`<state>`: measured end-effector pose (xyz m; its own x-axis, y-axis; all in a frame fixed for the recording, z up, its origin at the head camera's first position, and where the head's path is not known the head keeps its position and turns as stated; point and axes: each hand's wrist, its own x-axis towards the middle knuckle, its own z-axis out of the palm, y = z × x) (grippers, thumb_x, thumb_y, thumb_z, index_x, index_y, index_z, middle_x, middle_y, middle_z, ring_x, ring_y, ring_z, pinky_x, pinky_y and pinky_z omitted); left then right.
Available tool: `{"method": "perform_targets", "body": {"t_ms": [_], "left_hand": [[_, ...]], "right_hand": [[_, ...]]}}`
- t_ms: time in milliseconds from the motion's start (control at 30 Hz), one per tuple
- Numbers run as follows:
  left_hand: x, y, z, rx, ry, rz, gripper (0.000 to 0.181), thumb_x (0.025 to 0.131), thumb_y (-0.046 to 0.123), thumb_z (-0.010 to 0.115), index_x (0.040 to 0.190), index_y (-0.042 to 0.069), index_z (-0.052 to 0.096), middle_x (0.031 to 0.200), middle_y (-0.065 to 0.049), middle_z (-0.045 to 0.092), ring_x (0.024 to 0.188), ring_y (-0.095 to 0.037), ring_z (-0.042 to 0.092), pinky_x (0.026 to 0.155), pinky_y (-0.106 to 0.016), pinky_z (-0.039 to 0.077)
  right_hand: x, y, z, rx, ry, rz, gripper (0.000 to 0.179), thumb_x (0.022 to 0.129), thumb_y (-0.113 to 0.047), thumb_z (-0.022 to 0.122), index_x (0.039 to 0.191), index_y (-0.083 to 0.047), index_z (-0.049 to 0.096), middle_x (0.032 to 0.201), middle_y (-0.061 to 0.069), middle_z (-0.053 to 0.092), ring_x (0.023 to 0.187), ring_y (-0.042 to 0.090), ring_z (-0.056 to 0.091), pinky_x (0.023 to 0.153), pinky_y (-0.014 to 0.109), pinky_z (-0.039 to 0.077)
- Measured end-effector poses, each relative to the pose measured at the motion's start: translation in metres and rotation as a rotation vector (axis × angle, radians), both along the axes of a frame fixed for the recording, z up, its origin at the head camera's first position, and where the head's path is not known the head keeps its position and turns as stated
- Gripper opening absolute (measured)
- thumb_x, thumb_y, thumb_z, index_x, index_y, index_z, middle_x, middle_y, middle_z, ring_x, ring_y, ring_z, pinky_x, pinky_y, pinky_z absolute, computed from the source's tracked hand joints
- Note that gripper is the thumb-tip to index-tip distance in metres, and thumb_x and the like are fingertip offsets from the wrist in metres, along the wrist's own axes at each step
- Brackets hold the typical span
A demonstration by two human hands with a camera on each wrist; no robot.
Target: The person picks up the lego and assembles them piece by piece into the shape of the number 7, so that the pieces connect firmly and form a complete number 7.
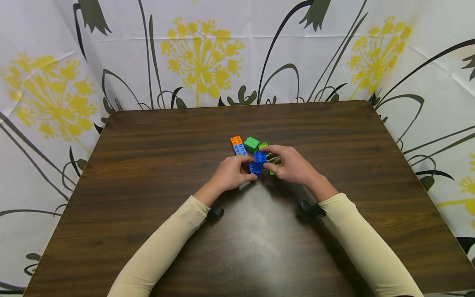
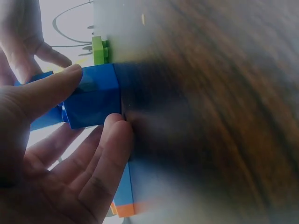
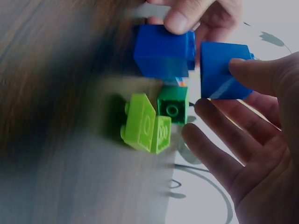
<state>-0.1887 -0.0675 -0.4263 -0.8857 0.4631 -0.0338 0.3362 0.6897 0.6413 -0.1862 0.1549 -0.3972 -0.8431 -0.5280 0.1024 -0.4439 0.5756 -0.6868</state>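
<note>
My left hand [image 1: 231,173] holds a blue toy building brick [image 1: 254,170] low at the tabletop, thumb on one side and fingers on the other. Just above it, a second blue brick [image 1: 260,158] is pinched between the thumb and fingers of my right hand [image 1: 291,165]. In the right wrist view a narrow gap separates the upper brick [image 3: 219,74] from the studs of the lower brick [image 3: 159,49]. Behind the left fingers lie a light blue brick [image 1: 240,149] and an orange brick [image 1: 236,140], end to end.
A green brick [image 1: 251,143] lies on its side behind the hands. Lime green bricks [image 3: 139,122] lie partly hidden by the right hand. All are on a dark wood table [image 1: 167,140], with a flower-patterned cloth [image 1: 130,53] behind and at the sides.
</note>
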Motion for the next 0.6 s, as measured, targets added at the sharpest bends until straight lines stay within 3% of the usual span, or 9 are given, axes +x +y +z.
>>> {"method": "perform_targets", "body": {"t_ms": [600], "left_hand": [[-0.003, -0.005, -0.004, 0.037, -0.041, 0.016, 0.032, 0.083, 0.030, 0.081, 0.106, 0.014, 0.066, 0.084, -0.001, 0.066, 0.067, -0.011, 0.061, 0.059, -0.028, 0.049]], "right_hand": [[0.003, -0.012, -0.004, 0.040, 0.035, 0.030, 0.047, 0.089, -0.017, 0.074, 0.132, -0.010, 0.059, 0.124, 0.009, 0.063, 0.107, 0.028, 0.064, 0.090, 0.045, 0.053]]}}
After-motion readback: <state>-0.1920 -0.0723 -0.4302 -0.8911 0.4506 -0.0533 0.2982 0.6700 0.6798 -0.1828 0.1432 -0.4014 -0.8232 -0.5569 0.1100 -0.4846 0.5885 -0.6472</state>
